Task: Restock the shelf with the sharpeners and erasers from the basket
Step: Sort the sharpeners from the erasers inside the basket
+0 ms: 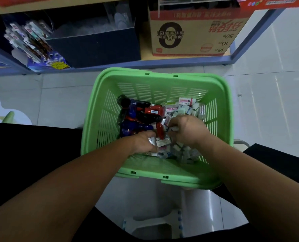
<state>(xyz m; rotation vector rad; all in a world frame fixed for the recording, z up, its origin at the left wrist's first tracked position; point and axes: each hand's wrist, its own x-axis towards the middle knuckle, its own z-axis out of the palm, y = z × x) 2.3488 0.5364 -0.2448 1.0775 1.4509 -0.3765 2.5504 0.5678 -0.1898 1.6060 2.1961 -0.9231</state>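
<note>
A green plastic basket (155,84) stands on the floor in front of the shelf (145,62). Red, blue and black sharpeners (136,116) are heaped in its left half. Small white wrapped erasers (185,107) fill its right half. Both hands are down inside the basket. My left hand (142,143) has its fingers curled round a few erasers near the basket's front. My right hand (187,130) pinches erasers in the pile just right of it. The fingertips of both hands are partly hidden among the packs.
On the lowest shelf board sit a dark bin (96,46), a cardboard box (194,35) and hanging pen packs (28,41). A white step stool (154,224) shows below the basket. Pale tiled floor (267,102) lies to the right.
</note>
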